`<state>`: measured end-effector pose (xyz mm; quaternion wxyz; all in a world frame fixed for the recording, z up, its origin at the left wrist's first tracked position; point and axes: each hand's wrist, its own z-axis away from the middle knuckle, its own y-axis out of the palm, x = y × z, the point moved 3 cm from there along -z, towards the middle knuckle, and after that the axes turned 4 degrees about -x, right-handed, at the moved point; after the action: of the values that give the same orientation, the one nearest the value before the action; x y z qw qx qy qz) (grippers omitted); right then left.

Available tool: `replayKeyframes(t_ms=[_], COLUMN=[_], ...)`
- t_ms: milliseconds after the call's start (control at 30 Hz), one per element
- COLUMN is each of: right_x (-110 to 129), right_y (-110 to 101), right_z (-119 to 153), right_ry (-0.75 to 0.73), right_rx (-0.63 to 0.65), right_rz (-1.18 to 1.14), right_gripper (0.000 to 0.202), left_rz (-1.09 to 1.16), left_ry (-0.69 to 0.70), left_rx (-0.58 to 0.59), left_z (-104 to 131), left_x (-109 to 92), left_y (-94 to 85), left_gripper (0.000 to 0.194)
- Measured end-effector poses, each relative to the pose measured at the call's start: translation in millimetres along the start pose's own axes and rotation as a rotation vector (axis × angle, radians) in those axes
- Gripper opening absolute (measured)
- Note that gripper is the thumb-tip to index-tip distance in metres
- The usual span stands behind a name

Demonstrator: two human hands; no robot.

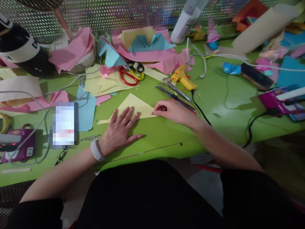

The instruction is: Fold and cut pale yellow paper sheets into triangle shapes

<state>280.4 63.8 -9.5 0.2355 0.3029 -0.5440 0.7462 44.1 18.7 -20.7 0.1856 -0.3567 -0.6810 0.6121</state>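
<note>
The pale yellow folded paper (143, 105) lies flat on the green table (152, 141) in front of the person, its peak pointing away from the body and its long edge running along the near side. It reaches from beneath the fingers of the left hand (119, 129) to the fingertips of the right hand (164, 110), which sit at its right corner; a narrow strip of the same paper sticks out to the left of the left hand. The left hand is open, palm down, its fingers spread and resting on the paper's near part, while the thumb points right and lies on the table just beside the near edge. It grips nothing. The right hand is mostly closed, the fingers curled and the thumb and index finger brought together at the right corner; whether the paper is pinched between them or only pressed cannot be told. Just beyond the right hand lie a dark-bladed cutter (166, 92) and, farther back, a yellow glue gun (183, 78). Red-handled scissors (128, 77) rest beyond the paper's peak, near loose yellow sheets (107, 81). To the left of the left hand, a phone (64, 124) with a blurred, lit screen lies beside a blue sheet (87, 113).
</note>
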Motion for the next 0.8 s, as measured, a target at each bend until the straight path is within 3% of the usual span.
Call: replayKeyframes(t_ms=[167,300,367,467,533,667,800], right_x=[-13.3,-25.0,-22.8,-0.9,20.1,40.4,24.6], right_y=[-13.0,-25.9,-33.1,-36.7,-23.9,29.8,62.6], right_z=[5.6,9.8,13.8,22.0,26.1,24.6,20.1], right_ry=[0.033,0.066,0.064,-0.083,-0.277,-0.578,-0.579], right_rx=[-0.046,-0.056,-0.123,-0.391,-0.46,-0.126,0.06], right_rz=[-0.001,0.017,0.097,0.251,0.306,0.426,0.546], right_gripper=[0.035,0.024,0.017,0.019,0.03,0.069,0.095], left_rz=[-0.004,0.005,0.008,-0.003,-0.012,-0.013,-0.013], left_ry=[0.006,0.017,0.021,0.018,0.014,0.017,-0.002], left_rx=[-0.01,-0.045,-0.049,-0.043,-0.043,-0.046,-0.009], left_z=[0.7,0.8,0.7,0.8,1.0,2.1,2.4], left_x=[1.2,3.3,3.6,3.5,3.4,2.6,0.4], left_y=[2.0,3.0,3.1,3.5,4.2,5.7,5.3], left_gripper=[0.08,0.08,0.08,0.08,0.079,0.078,0.08])
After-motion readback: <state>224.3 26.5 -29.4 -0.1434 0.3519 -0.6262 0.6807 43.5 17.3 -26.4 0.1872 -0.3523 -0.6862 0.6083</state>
